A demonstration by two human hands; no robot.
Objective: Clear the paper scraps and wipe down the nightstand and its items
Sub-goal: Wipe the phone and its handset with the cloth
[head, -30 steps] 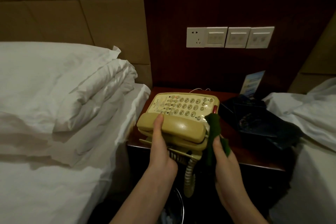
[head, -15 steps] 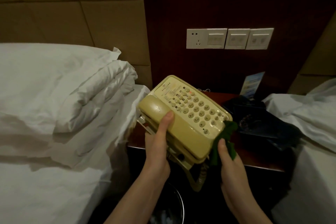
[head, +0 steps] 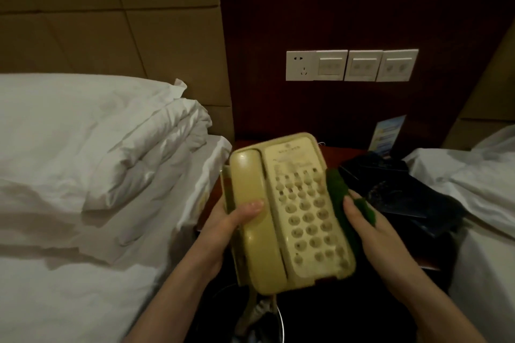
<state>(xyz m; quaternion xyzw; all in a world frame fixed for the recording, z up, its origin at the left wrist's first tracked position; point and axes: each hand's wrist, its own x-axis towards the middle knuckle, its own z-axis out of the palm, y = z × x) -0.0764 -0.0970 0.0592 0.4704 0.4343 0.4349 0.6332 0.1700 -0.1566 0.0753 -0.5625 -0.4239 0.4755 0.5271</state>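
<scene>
Both grips are on the telephone (head: 289, 209), lifted above the desk (head: 345, 154): left hand (head: 223, 228) thumbs the handset, right hand (head: 370, 220) presses a green cloth (head: 338, 189) against its side. Rigid, light plastic, I judge; handset sits loose, so I'd pin it.

Dim room — padded headboard (head: 111, 22), white bedding (head: 83, 161)

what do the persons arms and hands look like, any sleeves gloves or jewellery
Both forearms are bare as far as the frame shows: no sleeve cuffs come into view. The left hand and the right hand wear no gloves, and no rings, watch or bracelets show on the fingers or wrists. The nails look short and unpainted, though the dim light makes finer detail hard to tell.
</scene>
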